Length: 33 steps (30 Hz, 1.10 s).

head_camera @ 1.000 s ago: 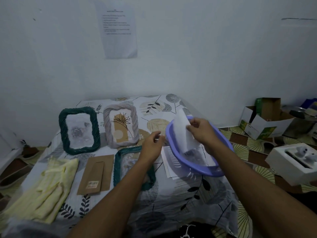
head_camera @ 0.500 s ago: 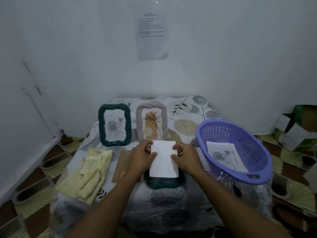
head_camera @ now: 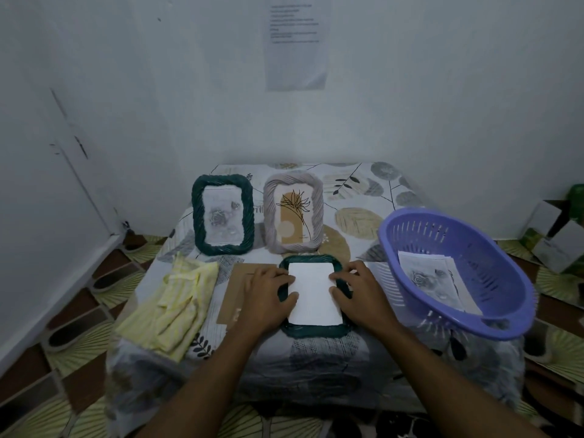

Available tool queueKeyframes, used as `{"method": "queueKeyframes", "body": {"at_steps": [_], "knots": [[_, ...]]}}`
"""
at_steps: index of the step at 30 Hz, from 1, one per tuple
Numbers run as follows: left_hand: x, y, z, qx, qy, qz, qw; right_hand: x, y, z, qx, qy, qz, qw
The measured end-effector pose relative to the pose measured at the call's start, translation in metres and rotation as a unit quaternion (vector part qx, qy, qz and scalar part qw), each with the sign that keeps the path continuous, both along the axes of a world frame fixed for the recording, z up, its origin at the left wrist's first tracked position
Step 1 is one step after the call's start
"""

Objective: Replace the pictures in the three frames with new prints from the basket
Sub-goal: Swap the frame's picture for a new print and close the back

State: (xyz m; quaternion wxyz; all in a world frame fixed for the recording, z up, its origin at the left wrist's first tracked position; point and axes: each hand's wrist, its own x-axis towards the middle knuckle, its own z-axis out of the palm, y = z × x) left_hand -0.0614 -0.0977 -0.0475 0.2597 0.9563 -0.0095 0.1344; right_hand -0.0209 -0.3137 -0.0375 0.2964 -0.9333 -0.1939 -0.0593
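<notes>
Two hands, fingers loosely spread, gripped nothing: left hand [head_camera: 268,298] and right hand [head_camera: 361,295] pressed down on side edges of white print [head_camera: 314,294] between them, blank side up in flat green frame [head_camera: 313,331]. Under left hand lay brown backing [head_camera: 234,298], not refitted. Beyond: upright green frame [head_camera: 222,248] probably done, grey frame [head_camera: 317,213] probably not. Right of right hand, basket [head_camera: 474,245] held spare prints [head_camera: 426,276].

Dim room: bare white walls [head_camera: 132,90], printed sheet [head_camera: 297,45] pinned up, leaf-print tablecloth [head_camera: 357,184], brown-and-green patterned floor [head_camera: 79,314].

Purple basket [head_camera: 493,257]; dark green frame [head_camera: 316,332]; yellow cloth [head_camera: 177,308]; leaf-patterned tablecloth [head_camera: 357,191].
</notes>
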Motion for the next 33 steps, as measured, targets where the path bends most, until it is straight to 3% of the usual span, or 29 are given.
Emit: {"method": "queueKeyframes", "body": {"at_steps": [8,23,30,33], "knots": [[-0.003,-0.001,-0.002,-0.009,-0.024,0.008,1.000,0.001,-0.001,-0.008,0.044,-0.002,-0.018,0.999],[-0.005,-0.004,0.000,-0.006,-0.016,0.021,1.000,0.001,-0.001,-0.009,0.044,-0.003,-0.027,0.999],[-0.001,0.001,0.026,-0.131,-0.039,0.043,0.990,0.002,0.000,-0.008,0.043,0.001,-0.030,0.999],[-0.003,0.013,0.034,-0.039,-0.051,0.102,0.993,0.002,-0.001,-0.008,0.059,0.003,-0.021,0.998]]}}
